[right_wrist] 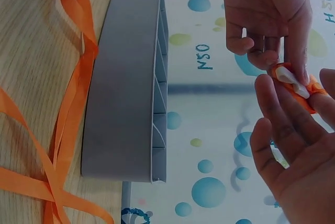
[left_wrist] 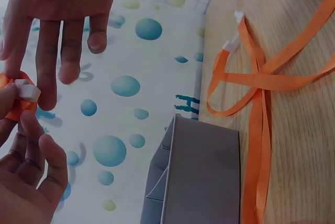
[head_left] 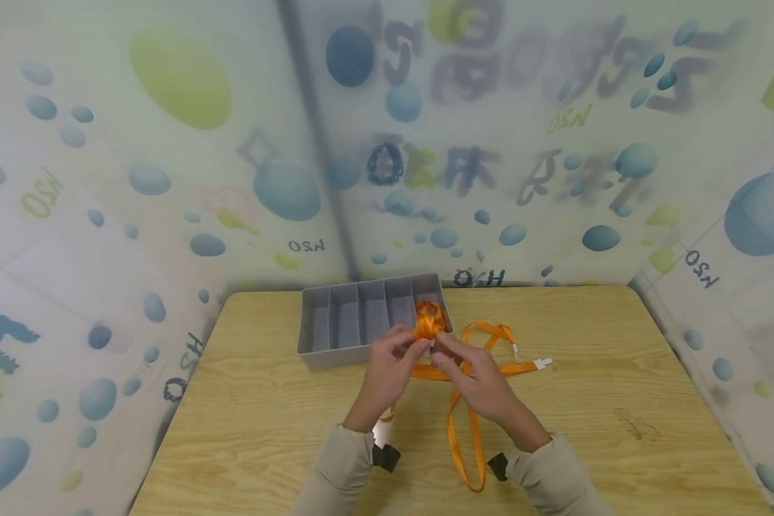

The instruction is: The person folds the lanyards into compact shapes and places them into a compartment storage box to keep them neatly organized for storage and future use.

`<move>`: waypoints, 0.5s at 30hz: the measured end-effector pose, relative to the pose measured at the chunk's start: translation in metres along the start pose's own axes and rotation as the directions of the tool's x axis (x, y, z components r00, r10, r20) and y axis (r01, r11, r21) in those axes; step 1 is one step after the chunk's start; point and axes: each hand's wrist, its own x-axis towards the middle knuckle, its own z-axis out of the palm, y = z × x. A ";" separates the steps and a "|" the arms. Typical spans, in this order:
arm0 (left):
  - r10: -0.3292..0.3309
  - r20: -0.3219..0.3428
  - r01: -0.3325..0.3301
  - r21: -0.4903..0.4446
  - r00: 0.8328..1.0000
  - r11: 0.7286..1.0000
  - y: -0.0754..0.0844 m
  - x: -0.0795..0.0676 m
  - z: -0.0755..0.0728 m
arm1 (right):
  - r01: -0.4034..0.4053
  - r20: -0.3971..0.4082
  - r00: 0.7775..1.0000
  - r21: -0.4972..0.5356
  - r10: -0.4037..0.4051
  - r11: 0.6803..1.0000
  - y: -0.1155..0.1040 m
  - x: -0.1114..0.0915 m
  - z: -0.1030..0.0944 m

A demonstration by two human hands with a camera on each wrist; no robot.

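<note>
Both hands are meeting at the centre of the head view, just in front of the grey divided tray [head_left: 335, 344]: the left hand [head_left: 387, 373] and the right hand [head_left: 480, 383] are each pinching the bunched orange lanyard [head_left: 428, 320] in a closed grip, raised above the surface [head_left: 619, 430]. Another loose orange lanyard [head_left: 467, 423] is lying looped right of the tray, with bare wood stretching toward the right and lower-left edges. The bundle's white clip [right_wrist: 290, 77] is partly hidden by fingers.
</note>
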 end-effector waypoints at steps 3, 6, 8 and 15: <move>0.002 -0.001 -0.002 0.012 1.000 1.000 -0.003 0.000 0.000 | 0.009 -0.017 1.000 0.003 -0.009 1.000 0.002 0.000 0.001; 0.005 -0.010 -0.005 0.016 1.000 1.000 -0.006 0.000 0.001 | 0.019 -0.031 0.999 -0.003 -0.019 1.000 0.004 0.000 0.002; 0.002 -0.016 -0.002 0.014 1.000 1.000 -0.006 0.000 0.001 | 0.034 -0.037 0.999 -0.008 -0.035 0.999 0.005 0.000 0.003; -0.038 -0.109 0.043 0.050 0.993 0.998 -0.029 0.003 0.000 | 0.092 -0.072 0.993 -0.022 -0.093 0.996 0.016 0.002 0.006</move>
